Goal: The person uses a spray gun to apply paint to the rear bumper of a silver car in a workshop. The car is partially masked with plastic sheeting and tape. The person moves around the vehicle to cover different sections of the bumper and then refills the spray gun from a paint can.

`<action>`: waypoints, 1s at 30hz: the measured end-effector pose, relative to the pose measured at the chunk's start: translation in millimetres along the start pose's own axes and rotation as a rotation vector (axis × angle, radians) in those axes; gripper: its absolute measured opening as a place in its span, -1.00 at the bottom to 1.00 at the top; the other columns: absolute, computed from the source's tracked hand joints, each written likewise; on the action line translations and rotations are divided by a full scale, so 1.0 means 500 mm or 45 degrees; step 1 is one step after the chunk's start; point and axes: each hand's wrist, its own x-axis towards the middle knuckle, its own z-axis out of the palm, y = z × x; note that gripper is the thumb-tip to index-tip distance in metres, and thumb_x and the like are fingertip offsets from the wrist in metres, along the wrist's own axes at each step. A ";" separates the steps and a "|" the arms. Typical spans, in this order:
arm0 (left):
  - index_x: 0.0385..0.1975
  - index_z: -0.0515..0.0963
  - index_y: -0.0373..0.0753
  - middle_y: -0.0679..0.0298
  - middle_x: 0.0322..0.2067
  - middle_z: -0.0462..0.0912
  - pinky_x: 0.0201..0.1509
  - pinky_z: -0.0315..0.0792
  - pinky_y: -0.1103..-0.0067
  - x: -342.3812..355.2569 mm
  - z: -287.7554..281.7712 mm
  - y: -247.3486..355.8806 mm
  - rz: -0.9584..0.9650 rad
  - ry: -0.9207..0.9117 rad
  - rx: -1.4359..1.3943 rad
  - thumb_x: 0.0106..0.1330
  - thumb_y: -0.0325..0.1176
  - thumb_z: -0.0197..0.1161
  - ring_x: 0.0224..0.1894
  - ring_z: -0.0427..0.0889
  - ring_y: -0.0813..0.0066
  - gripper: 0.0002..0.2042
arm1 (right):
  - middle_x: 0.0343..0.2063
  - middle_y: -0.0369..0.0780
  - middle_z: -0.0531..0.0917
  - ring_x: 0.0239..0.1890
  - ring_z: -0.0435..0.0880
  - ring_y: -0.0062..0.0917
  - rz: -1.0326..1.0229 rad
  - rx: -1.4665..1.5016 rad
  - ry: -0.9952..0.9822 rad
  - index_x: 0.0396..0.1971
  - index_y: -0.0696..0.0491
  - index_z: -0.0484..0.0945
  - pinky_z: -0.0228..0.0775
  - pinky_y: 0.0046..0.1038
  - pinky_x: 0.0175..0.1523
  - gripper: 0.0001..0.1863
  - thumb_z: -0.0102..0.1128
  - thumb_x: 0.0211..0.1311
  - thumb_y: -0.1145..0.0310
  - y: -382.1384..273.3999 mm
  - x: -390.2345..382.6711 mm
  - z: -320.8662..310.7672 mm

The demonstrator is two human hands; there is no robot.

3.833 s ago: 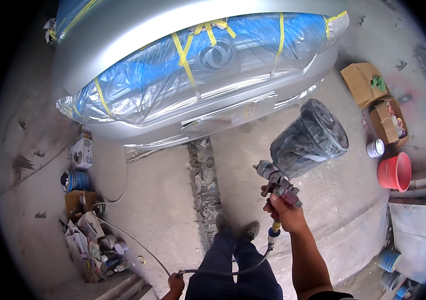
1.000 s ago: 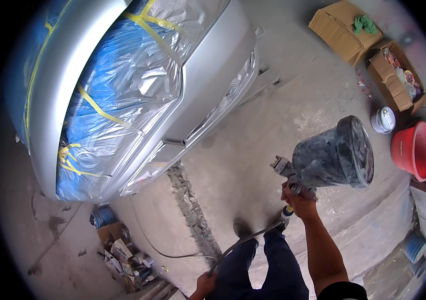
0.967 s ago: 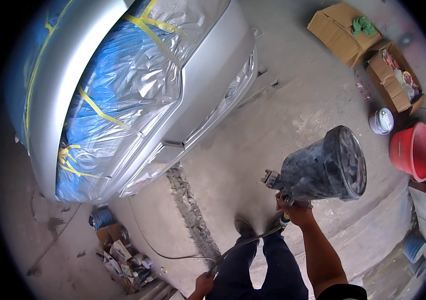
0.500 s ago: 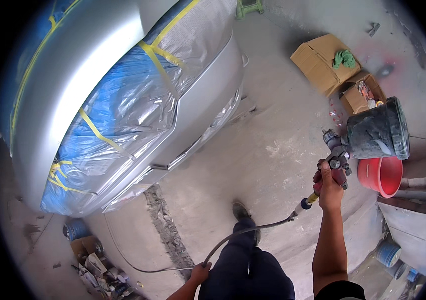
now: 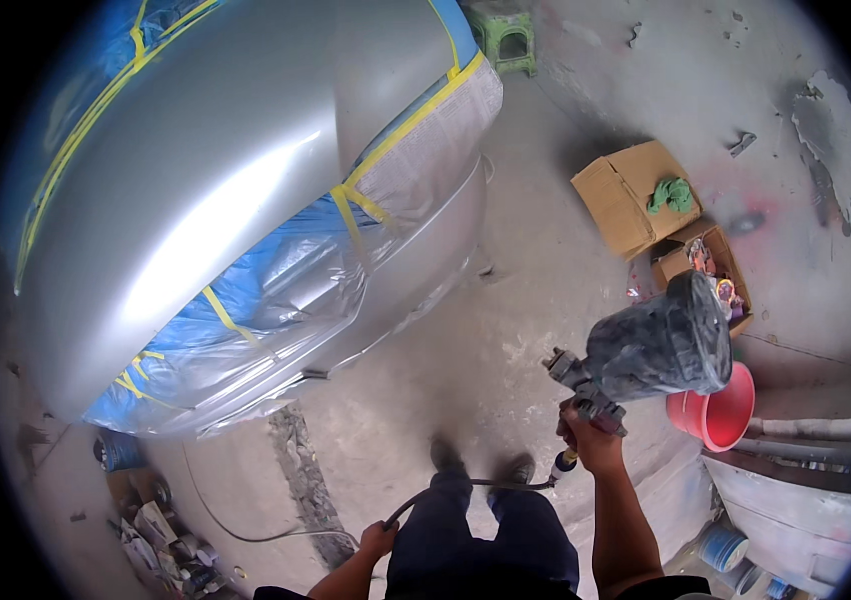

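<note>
1. Grey-black overspray coated the spray gun (image 5: 586, 385) you held; its metal body looked dull and crusted, nozzle pointing left toward the car (image 5: 246, 200).
2. Cup (image 5: 661, 345) on top of the gun was wrapped in dark, wrinkled film, tilted up and to the right, bulky against the gun body.
3. Your right hand (image 5: 591, 440) was clenched around the gun's handle, arm coming up from the lower edge. Whether a finger was on the trigger couldn't be told.
4. Gun sat over bare concrete floor (image 5: 516, 290), to the right of the car and apart from it, just beside the red bucket (image 5: 721, 415) in the picture.
5. Hose (image 5: 476, 485) ran from the base of the handle leftward, past your shoes, to your left hand (image 5: 378, 540).
6. Your left hand was closed on the hose, low, near your left leg.
7. Car panel was silver and glossy; blue plastic sheet (image 5: 266, 290) and a sheet of newspaper masked the lower part, held by yellow tape (image 5: 366, 200).
8. Two open cardboard boxes (image 5: 631, 195) stood beyond the cup, one with a green rag on it.
9. Green stool (image 5: 501, 30) stood at the top edge; cans and clutter (image 5: 161, 530) lay lower left.
</note>
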 end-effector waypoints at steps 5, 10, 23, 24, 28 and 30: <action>-0.37 0.60 -0.31 -0.09 -0.34 0.63 -0.09 0.42 0.26 -0.028 0.025 0.082 -0.017 0.034 -0.063 0.20 0.16 0.07 -0.16 0.59 -0.03 -0.47 | -0.53 -0.27 0.55 -0.63 0.44 -0.71 -0.078 0.179 0.414 -0.28 0.08 0.52 0.20 -0.66 -0.61 -0.63 0.18 0.24 0.04 -0.069 0.070 -0.168; -0.31 0.58 -0.30 -0.09 -0.29 0.62 -0.07 0.42 0.25 -0.058 0.079 0.143 -0.074 0.078 0.035 0.20 0.15 0.08 -0.12 0.57 -0.04 -0.47 | -0.58 -0.36 0.54 -0.59 0.45 -0.76 0.115 0.225 -0.108 -0.12 0.05 0.53 0.24 -0.68 -0.51 -0.75 0.11 0.28 0.26 -0.064 0.107 -0.222; -0.16 0.54 -0.13 0.01 -0.20 0.63 -0.03 0.43 0.21 -0.181 0.249 0.557 -0.122 0.063 0.102 0.12 -0.05 0.14 -0.08 0.58 0.01 -0.63 | -0.70 -0.32 0.51 -0.79 0.33 -0.78 0.105 0.041 -0.208 -0.36 0.01 0.52 0.05 -0.69 -0.72 -0.80 0.17 0.19 0.19 -0.197 0.488 -0.500; -0.14 0.54 -0.12 0.01 -0.20 0.63 -0.03 0.44 0.23 -0.192 0.243 0.628 -0.158 0.047 0.102 0.12 -0.05 0.14 -0.08 0.59 0.03 -0.62 | -0.70 -0.33 0.50 -0.80 0.31 -0.79 0.113 0.079 -0.161 -0.35 0.01 0.52 0.02 -0.70 -0.73 -0.80 0.16 0.21 0.18 -0.211 0.518 -0.531; -0.13 0.56 -0.10 0.02 -0.16 0.62 -0.01 0.44 0.27 -0.210 0.273 0.673 -0.206 0.004 -0.073 0.13 -0.02 0.13 -0.04 0.58 0.05 -0.61 | -0.69 -0.33 0.53 -0.76 0.32 -0.80 0.097 0.108 -0.321 -0.37 0.00 0.53 0.10 -0.70 -0.68 -0.82 0.15 0.24 0.20 -0.243 0.551 -0.532; -0.14 0.57 -0.11 0.02 -0.15 0.62 0.00 0.43 0.25 -0.186 0.290 0.686 -0.185 -0.004 -0.173 0.15 -0.04 0.11 -0.03 0.56 0.02 -0.62 | -0.66 -0.31 0.58 -0.71 0.40 -0.78 0.144 0.012 -0.538 -0.41 0.02 0.52 0.18 -0.69 -0.62 -0.86 0.16 0.23 0.27 -0.246 0.558 -0.516</action>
